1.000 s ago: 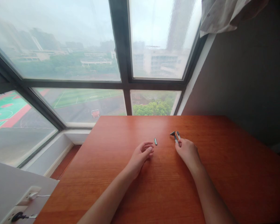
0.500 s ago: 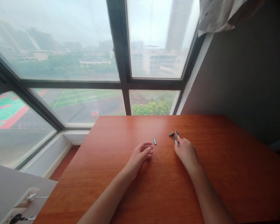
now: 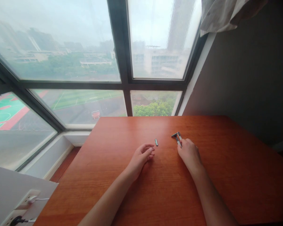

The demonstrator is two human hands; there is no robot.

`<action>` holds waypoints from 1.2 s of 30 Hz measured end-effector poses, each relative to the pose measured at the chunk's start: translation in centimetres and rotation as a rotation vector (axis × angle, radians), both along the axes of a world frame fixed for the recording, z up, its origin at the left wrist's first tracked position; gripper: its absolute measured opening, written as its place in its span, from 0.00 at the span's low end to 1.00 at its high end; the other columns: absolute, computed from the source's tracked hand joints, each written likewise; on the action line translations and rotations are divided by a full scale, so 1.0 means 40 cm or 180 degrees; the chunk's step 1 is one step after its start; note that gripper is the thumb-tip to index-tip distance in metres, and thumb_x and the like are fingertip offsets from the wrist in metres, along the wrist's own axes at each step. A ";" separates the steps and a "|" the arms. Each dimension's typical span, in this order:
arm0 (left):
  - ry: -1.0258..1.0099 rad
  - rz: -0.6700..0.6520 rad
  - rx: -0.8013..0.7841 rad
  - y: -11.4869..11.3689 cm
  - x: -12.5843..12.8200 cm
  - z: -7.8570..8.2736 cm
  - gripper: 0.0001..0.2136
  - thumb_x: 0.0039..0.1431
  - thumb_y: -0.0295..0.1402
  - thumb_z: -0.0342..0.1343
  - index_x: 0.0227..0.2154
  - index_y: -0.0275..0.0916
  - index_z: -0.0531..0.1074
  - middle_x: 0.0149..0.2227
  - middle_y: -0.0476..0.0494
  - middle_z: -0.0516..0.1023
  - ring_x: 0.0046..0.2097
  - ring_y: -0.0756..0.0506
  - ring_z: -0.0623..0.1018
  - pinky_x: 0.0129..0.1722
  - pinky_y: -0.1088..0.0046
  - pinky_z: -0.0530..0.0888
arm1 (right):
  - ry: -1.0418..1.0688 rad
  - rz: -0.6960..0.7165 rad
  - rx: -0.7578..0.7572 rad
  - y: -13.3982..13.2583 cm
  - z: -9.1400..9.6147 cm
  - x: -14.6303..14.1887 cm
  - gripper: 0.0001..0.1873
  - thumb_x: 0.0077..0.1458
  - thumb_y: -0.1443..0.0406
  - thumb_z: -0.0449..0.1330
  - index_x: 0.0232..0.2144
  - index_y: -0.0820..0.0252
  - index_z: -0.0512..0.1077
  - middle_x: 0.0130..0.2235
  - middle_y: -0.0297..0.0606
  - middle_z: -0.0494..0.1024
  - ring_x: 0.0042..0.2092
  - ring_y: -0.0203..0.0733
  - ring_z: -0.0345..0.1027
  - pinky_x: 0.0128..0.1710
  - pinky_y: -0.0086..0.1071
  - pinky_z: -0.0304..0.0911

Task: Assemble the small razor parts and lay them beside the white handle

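My right hand is closed with its fingers round the handle of a razor, whose dark head points away to the left. Right beside it, a second light-grey piece with a dark tip reaches beyond my fingers; its near end is hidden, so I cannot tell whether my hand grips it too. A small dark blade cartridge lies on the table between my hands. My left hand rests just short of that cartridge, fingers loosely curled and apart, holding nothing.
The reddish-brown wooden table runs up to a dark-framed window. Wall sockets with plugs are at lower left, below the table's left edge. A pale curtain hangs at upper right.
My right hand has shifted slightly to the right, and the razor has moved with it. My left hand and the cartridge have stayed where they were.
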State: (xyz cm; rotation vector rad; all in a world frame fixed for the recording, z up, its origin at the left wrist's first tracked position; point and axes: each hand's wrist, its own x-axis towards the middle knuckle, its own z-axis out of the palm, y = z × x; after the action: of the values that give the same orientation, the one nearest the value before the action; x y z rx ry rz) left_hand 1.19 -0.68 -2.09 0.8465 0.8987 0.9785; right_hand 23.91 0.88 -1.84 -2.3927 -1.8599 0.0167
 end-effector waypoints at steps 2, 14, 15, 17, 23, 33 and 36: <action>-0.0002 -0.0001 0.0000 0.000 0.000 0.001 0.16 0.51 0.39 0.64 0.41 0.36 0.74 0.40 0.42 0.74 0.37 0.51 0.74 0.38 0.77 0.70 | 0.0001 0.0007 0.0066 -0.002 -0.004 0.000 0.13 0.58 0.66 0.54 0.43 0.62 0.74 0.38 0.45 0.74 0.37 0.44 0.71 0.31 0.30 0.57; 0.0142 -0.0244 0.0042 0.003 0.002 0.001 0.14 0.50 0.39 0.63 0.36 0.34 0.74 0.34 0.43 0.76 0.32 0.52 0.72 0.34 0.78 0.68 | 0.1345 0.1236 0.0903 0.001 -0.012 -0.036 0.11 0.55 0.66 0.56 0.41 0.61 0.73 0.33 0.38 0.74 0.34 0.40 0.68 0.36 0.30 0.61; 0.0177 -0.0289 0.0066 0.002 0.003 0.004 0.14 0.50 0.39 0.64 0.35 0.34 0.75 0.33 0.43 0.76 0.31 0.52 0.72 0.34 0.77 0.67 | 0.1486 0.1415 0.0860 0.001 -0.014 -0.050 0.12 0.55 0.66 0.56 0.42 0.61 0.73 0.33 0.37 0.74 0.33 0.39 0.68 0.36 0.29 0.61; 0.0231 -0.0366 0.0134 0.001 0.004 0.010 0.14 0.49 0.40 0.64 0.34 0.34 0.75 0.32 0.44 0.76 0.31 0.51 0.72 0.34 0.77 0.67 | 0.1578 0.1612 0.0695 0.000 -0.018 -0.080 0.14 0.55 0.67 0.56 0.44 0.60 0.72 0.32 0.36 0.73 0.32 0.39 0.67 0.35 0.29 0.61; 0.0293 -0.0411 0.0197 -0.002 0.005 0.020 0.14 0.48 0.40 0.64 0.33 0.34 0.75 0.31 0.44 0.76 0.31 0.51 0.71 0.33 0.76 0.67 | 0.1221 0.1652 0.0299 0.023 -0.014 -0.126 0.20 0.55 0.68 0.56 0.52 0.57 0.68 0.42 0.40 0.74 0.42 0.42 0.68 0.40 0.29 0.59; 0.0397 -0.0451 0.0248 -0.002 0.003 0.022 0.15 0.47 0.41 0.64 0.33 0.34 0.76 0.31 0.44 0.76 0.31 0.50 0.72 0.33 0.75 0.67 | 0.0910 0.1820 -0.0252 0.068 0.023 -0.134 0.13 0.57 0.67 0.56 0.45 0.59 0.71 0.41 0.41 0.77 0.43 0.40 0.69 0.40 0.27 0.57; 0.0392 -0.0464 0.0252 -0.003 0.003 0.023 0.14 0.48 0.40 0.64 0.34 0.34 0.76 0.31 0.44 0.76 0.31 0.50 0.72 0.32 0.76 0.67 | 0.0822 0.1759 -0.0309 0.057 0.021 -0.132 0.08 0.57 0.66 0.56 0.40 0.59 0.72 0.36 0.40 0.78 0.38 0.40 0.70 0.34 0.27 0.55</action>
State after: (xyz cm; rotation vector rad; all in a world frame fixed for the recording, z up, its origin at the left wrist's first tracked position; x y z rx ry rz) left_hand 1.31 -0.80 -1.18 1.0342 0.8940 0.8464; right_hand 18.63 3.16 -1.00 -1.7418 -2.3491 0.4450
